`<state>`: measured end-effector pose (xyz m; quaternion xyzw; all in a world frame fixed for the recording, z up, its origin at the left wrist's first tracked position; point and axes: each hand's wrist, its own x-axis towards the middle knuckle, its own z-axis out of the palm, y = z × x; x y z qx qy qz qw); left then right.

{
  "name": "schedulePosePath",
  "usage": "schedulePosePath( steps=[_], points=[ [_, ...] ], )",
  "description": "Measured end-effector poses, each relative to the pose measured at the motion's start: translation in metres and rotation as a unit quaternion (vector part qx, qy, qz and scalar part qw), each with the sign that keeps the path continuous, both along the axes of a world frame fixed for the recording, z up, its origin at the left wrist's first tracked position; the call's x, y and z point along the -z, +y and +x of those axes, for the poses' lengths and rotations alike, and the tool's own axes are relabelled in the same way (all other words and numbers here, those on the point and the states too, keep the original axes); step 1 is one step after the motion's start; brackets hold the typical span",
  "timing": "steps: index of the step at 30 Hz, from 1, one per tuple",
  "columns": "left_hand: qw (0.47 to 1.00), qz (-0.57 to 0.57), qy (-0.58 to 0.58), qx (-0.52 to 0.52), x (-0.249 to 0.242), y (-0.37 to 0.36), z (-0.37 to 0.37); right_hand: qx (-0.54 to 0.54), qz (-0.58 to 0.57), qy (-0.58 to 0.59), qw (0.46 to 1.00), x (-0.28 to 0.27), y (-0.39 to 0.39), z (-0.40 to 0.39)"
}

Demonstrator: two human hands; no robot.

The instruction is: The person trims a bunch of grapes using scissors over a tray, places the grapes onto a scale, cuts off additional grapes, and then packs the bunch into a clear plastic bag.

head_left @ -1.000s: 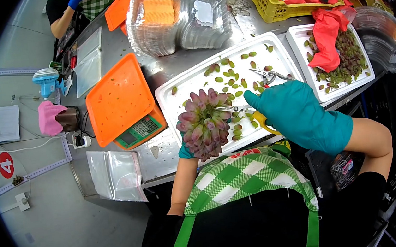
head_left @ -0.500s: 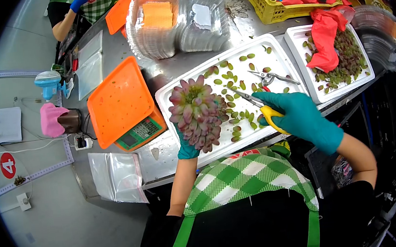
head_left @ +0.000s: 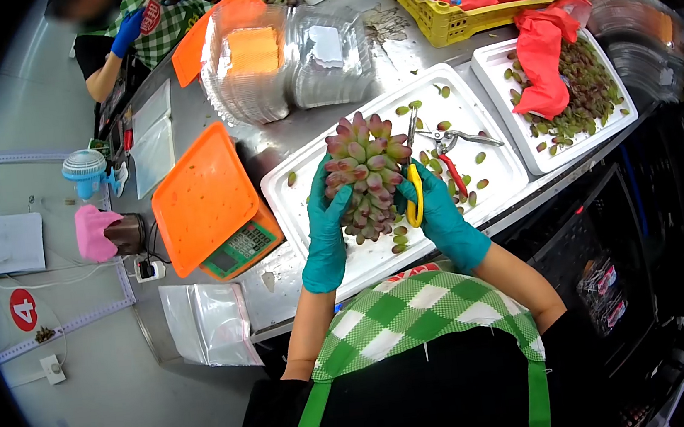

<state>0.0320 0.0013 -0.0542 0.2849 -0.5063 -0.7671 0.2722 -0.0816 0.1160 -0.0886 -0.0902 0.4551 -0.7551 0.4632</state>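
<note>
A pinkish-green succulent cluster (head_left: 366, 169) is held above the white foam tray (head_left: 277, 189). My left hand (head_left: 327, 227), in a teal glove, is closed round its left side, thumb across the front. My right hand (head_left: 441, 218), also gloved, holds yellow-handled scissors (head_left: 415, 196), blades pointing up, at the cluster's right side. Part of the right fingers is hidden behind the plant. Pruning shears (head_left: 450, 144) with a red handle lie in the tray among loose green leaves.
An orange-topped scale (head_left: 205, 196) stands left of the tray. Clear plastic containers (head_left: 328, 61) are stacked behind. A second foam tray (head_left: 535, 158) holds leaves and red cloth. Yellow crate (head_left: 456, 25) at the back. A co-worker's blue-gloved hand (head_left: 128, 34) shows at upper left.
My right hand has moved left with the scissors, from over the tray to the plant. The cluster has shifted right and turned, and my left thumb now shows on it.
</note>
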Motion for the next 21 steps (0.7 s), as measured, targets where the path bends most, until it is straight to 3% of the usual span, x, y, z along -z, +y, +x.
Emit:
schedulePosePath(
  steps=[3, 7, 8, 9, 11, 13, 14, 15, 16, 18, 21],
  points=[
    [0.997, -0.067, 0.003, 0.033, -0.007, 0.0, 0.002, -0.001, -0.059, -0.082, 0.995, 0.003, 0.001, -0.004],
    [0.999, -0.02, 0.047, 0.016, -0.034, 0.004, 0.005, -0.049, -0.136, -0.156, 0.977, -0.015, 0.006, -0.006],
    [0.995, 0.053, 0.074, 0.033, -0.024, 0.004, 0.01, -0.072, -0.161, -0.18, 0.968, -0.015, 0.007, -0.006],
    [0.986, 0.124, 0.103, 0.048, -0.004, 0.001, 0.019, -0.083, -0.139, -0.142, 0.977, 0.001, 0.01, -0.003],
    [0.95, 0.198, 0.203, 0.135, 0.01, 0.002, 0.026, -0.067, -0.053, -0.07, 0.994, -0.03, 0.006, 0.003],
    [0.945, 0.218, 0.231, 0.08, 0.021, 0.003, 0.023, -0.069, 0.01, -0.016, 0.997, -0.052, 0.0, 0.007],
    [0.941, 0.227, 0.245, 0.051, 0.026, 0.003, 0.018, -0.083, -0.015, 0.039, 0.996, -0.06, -0.001, 0.008],
    [0.986, 0.078, 0.145, 0.026, 0.002, 0.006, 0.002, -0.098, -0.016, 0.049, 0.994, -0.063, -0.001, 0.01],
    [0.911, 0.177, 0.361, 0.09, 0.011, 0.004, 0.002, -0.114, -0.016, 0.061, 0.991, -0.064, -0.002, 0.011],
    [0.795, 0.319, 0.503, 0.118, 0.014, 0.003, 0.002, -0.118, -0.039, 0.071, 0.99, -0.067, -0.005, 0.012],
    [0.812, 0.337, 0.476, 0.03, 0.017, 0.0, -0.002, -0.122, -0.034, 0.083, 0.988, -0.07, -0.007, 0.01]
  ],
)
